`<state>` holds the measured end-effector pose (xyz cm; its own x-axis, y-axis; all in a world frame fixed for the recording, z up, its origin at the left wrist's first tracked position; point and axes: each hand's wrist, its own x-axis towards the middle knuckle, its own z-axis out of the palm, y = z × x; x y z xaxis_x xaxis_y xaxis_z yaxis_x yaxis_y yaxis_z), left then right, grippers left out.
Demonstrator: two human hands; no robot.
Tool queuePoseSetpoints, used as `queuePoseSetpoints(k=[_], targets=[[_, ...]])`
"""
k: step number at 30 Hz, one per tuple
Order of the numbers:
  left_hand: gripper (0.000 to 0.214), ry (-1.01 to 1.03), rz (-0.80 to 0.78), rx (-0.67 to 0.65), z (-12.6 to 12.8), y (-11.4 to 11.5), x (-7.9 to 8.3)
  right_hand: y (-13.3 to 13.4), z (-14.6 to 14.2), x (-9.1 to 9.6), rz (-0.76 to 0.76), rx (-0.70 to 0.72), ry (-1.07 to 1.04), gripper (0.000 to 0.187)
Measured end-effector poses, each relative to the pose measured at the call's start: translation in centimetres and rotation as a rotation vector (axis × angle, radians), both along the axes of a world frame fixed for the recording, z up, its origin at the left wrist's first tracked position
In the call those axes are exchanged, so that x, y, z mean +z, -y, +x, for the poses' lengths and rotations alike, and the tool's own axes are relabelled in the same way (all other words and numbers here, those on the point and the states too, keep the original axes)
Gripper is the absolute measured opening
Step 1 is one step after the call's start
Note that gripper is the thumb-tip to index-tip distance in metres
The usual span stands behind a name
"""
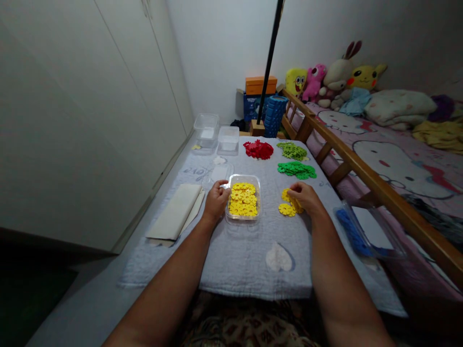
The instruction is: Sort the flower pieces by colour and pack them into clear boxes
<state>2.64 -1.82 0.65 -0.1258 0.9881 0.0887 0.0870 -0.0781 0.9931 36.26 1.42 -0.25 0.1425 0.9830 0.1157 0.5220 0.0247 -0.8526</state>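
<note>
A clear plastic container [244,217] full of yellow flower-shaped discs [243,198] stands before me on the cloth. My left hand [217,198] grips its left rim, fingers closed on the edge. To the right, my right hand [303,195] is closed on a yellow flower-shaped disc [296,204], which its fingers partly hide. A few more loose yellow discs [287,209] lie right beside those fingers on the cloth.
Behind lie piles of red [258,149], light green [292,151] and green discs [296,169]. Other clear containers [228,140] stand at the back left. Folded paper [175,212] lies left; a lidded box of blue pieces [369,231] sits at the right edge, by a wooden bed rail [347,156].
</note>
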Motion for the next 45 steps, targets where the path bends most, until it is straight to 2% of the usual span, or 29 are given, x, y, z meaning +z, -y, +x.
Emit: queuePoseSetpoints(k=[6, 12, 17, 22, 25, 29, 33, 38, 42, 45], targets=[[0.035, 0.015, -0.007, -0.009, 0.0, 0.0, -0.1, 0.4, -0.8, 0.9, -0.060, 0.032, -0.166, 0.039], [0.034, 0.020, -0.005, -0.003, 0.0, 0.0, -0.1, 0.3, -1.3, 1.6, 0.089, -0.076, -0.208, 0.043], [0.036, 0.023, -0.002, 0.003, 0.0, 0.0, -0.1, 0.7, -3.8, 3.7, 0.169, -0.056, -0.244, 0.032], [0.038, 0.014, -0.011, 0.003, 0.0, -0.2, -0.4, 1.3, -8.0, 6.1, 0.241, 0.078, -0.096, 0.018], [0.038, 0.007, -0.011, 0.008, -0.1, -0.3, -0.6, 1.6, -10.6, 6.9, 0.251, 0.197, 0.022, 0.011], [0.036, 0.005, -0.009, 0.009, -0.1, -0.3, -0.7, 1.6, -13.3, 6.9, 0.190, 0.276, 0.306, 0.010], [0.036, 0.006, 0.005, -0.002, -0.2, -0.5, -1.0, 1.4, -14.5, 6.3, 0.127, 0.294, 0.537, 0.016], [0.037, 0.019, 0.009, -0.010, -0.2, -0.5, -1.2, 1.0, -12.5, 6.4, 0.208, 0.165, 0.545, 0.022], [0.037, -0.002, -0.006, 0.011, -0.2, -0.4, -0.8, 0.7, -8.2, 6.8, 0.224, 0.023, 0.498, 0.022], [0.037, 0.002, -0.006, 0.013, -0.1, -0.3, -0.5, 0.6, -4.8, 6.5, 0.122, -0.061, 0.551, 0.022]])
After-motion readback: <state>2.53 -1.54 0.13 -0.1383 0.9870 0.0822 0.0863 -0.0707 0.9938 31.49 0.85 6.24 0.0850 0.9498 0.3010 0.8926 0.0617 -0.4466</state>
